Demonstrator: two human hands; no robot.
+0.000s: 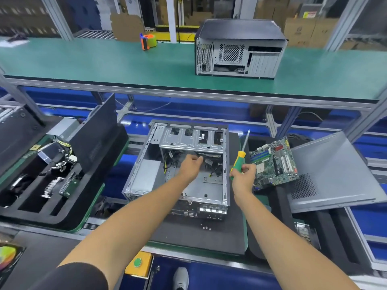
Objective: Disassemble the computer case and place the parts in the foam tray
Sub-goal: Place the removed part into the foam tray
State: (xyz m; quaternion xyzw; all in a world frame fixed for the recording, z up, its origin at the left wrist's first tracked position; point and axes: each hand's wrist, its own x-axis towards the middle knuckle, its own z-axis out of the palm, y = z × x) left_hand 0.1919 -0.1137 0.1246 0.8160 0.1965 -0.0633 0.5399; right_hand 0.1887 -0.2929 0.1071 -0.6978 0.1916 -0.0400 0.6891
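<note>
Two bare forearms are seen reaching away from the camera over the counter [199,235]. Inside the open computer case [178,164], at the centre, the left hand [189,164] is extended toward the cables under the drive cage; whether its fingers are clenched on anything cannot be told. A green-and-yellow screwdriver [238,159] is grasped upright by the right hand [244,174], just right of the case. Any connector is probably best freed gently before the cage is unscrewed. At near left, the foam tray [31,214] is filled with cables, a small board and metal pieces. A motherboard [274,162] and a grey side panel [333,170] are seen lying at right.
</note>
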